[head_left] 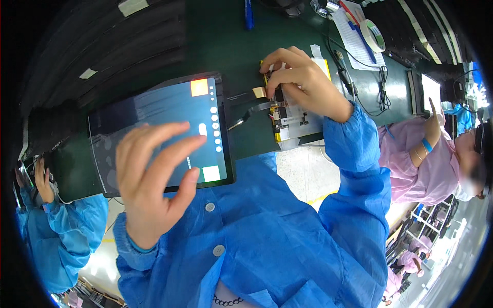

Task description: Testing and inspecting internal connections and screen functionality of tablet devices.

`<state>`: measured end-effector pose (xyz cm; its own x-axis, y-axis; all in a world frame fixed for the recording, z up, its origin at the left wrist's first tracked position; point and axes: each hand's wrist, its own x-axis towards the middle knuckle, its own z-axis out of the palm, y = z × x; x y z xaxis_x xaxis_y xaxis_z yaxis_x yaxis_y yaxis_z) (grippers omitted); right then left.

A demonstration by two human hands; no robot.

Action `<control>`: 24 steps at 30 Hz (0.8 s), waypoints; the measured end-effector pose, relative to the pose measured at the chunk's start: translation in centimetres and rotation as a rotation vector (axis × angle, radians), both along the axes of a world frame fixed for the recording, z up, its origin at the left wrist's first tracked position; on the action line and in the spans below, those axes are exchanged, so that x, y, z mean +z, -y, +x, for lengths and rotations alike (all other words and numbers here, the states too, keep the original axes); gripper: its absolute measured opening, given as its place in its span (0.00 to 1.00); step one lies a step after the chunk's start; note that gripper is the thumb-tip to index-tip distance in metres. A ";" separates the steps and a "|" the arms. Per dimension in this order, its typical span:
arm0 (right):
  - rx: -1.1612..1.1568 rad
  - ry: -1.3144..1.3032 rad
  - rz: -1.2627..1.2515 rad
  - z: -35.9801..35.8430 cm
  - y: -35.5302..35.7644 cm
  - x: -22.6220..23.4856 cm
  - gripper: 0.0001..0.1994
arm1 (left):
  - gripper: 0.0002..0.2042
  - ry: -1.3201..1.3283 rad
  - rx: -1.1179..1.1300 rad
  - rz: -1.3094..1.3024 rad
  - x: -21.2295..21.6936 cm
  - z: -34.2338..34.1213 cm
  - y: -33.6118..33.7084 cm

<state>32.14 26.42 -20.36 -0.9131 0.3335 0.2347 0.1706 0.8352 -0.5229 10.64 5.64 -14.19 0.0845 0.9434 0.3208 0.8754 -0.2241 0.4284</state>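
A tablet screen (pixel 169 149), lit blue with round white icons down its right side, lies at the left of the bench. Over it hovers my left hand (pixel 149 174), slightly blurred, its fingers spread and holding nothing. To the right lies an opened tablet body with a circuit board and battery (pixel 300 126), yellow along its edges. A dark flex cable (pixel 249 115) runs from the board toward the screen. My right hand (pixel 303 82) rests over the board's upper left, fingers bent down close together. Whatever the fingertips press or pinch is hidden. Beside the thumb is a small gold-coloured tab (pixel 259 92).
Beyond the board lie a black cable (pixel 384 87), paper sheets (pixel 352 38), pens and a tape roll (pixel 372 36). A blue pen (pixel 249 14) lies at the far edge. Co-workers sit on both sides: one in pink (pixel 423 159), one in blue (pixel 72 226).
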 end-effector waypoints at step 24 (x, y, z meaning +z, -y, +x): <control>-0.452 -0.081 0.114 4.7 8.6 -1.7 0.17 | 0.08 -0.248 -0.504 0.219 -6.1 5.9 -12.1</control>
<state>36.79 17.79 -22.04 -0.6597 0.6612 0.3573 0.4927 0.7395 -0.4587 16.53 17.75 -20.29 0.6013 0.6816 0.4169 0.7061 -0.6975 0.1221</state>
